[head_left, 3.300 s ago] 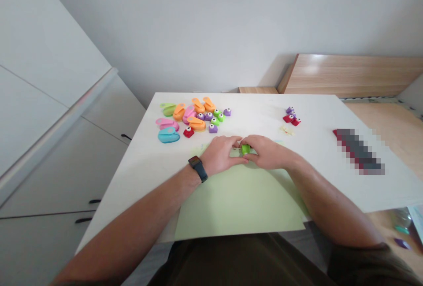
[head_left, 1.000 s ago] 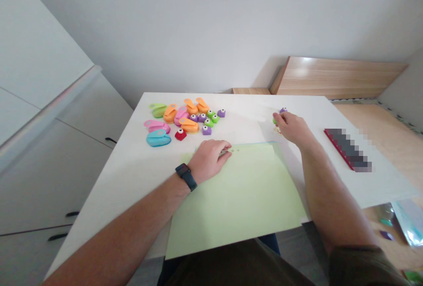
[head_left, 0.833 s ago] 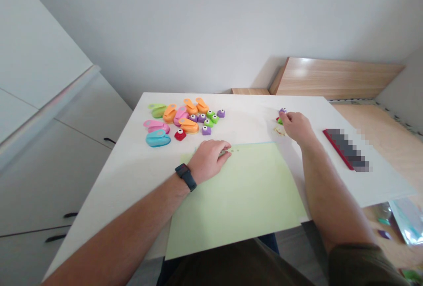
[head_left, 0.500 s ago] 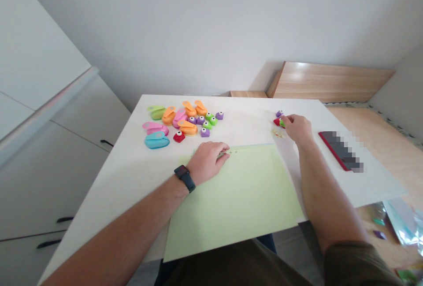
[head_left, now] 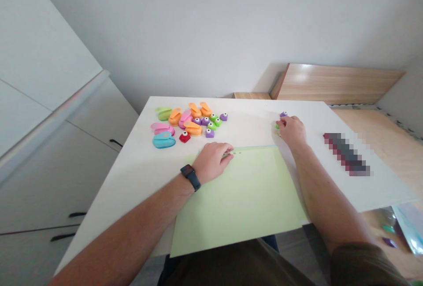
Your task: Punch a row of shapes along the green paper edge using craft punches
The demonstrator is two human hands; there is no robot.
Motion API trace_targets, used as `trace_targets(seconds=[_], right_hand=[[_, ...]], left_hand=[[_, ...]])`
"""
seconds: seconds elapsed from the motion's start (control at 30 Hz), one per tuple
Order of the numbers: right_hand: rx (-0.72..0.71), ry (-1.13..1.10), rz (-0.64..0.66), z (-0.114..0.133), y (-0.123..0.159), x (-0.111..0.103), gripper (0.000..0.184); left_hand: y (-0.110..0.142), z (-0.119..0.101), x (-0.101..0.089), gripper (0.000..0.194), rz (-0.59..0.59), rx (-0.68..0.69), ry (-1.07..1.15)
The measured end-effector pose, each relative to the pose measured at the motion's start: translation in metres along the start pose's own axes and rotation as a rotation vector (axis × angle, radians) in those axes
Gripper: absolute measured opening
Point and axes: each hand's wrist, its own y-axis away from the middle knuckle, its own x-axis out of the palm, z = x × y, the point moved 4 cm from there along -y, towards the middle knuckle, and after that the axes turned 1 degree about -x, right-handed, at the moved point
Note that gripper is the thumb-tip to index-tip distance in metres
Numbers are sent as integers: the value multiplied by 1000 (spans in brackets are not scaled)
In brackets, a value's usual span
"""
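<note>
A pale green paper sheet [head_left: 238, 198] lies at the table's near edge, with a row of small punched holes by its far edge. My left hand [head_left: 213, 162], a dark watch on its wrist, rests on the sheet's far left part, thumb and forefinger apart on either side of the holes. Farther right, my right hand [head_left: 292, 131] has its fingers closed at a small green paper punch [head_left: 277, 126], largely hidden by the fingertips. Just behind it stands a purple punch [head_left: 283, 114]. Paper scraps [head_left: 278, 134] lie just below the fingertips.
At the back left of the white table [head_left: 132, 176] are several large lever punches, among them a blue one [head_left: 164, 140], and several small punches, including a red one [head_left: 185, 136]. A blurred dark object [head_left: 346, 154] lies at the right. White cabinets [head_left: 82, 145] flank the left.
The view has shifted slightly, so the table appears farther right. My right hand has moved left and down over the small punches, and the red one there is now hidden. My left hand stays on the sheet.
</note>
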Motion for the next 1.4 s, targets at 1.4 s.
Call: trace_targets(seconds=[1.4], right_hand=[[292,-267,-51,-37,-7,1,50]], left_hand=[[1,0,-1,15,-11,1,11]])
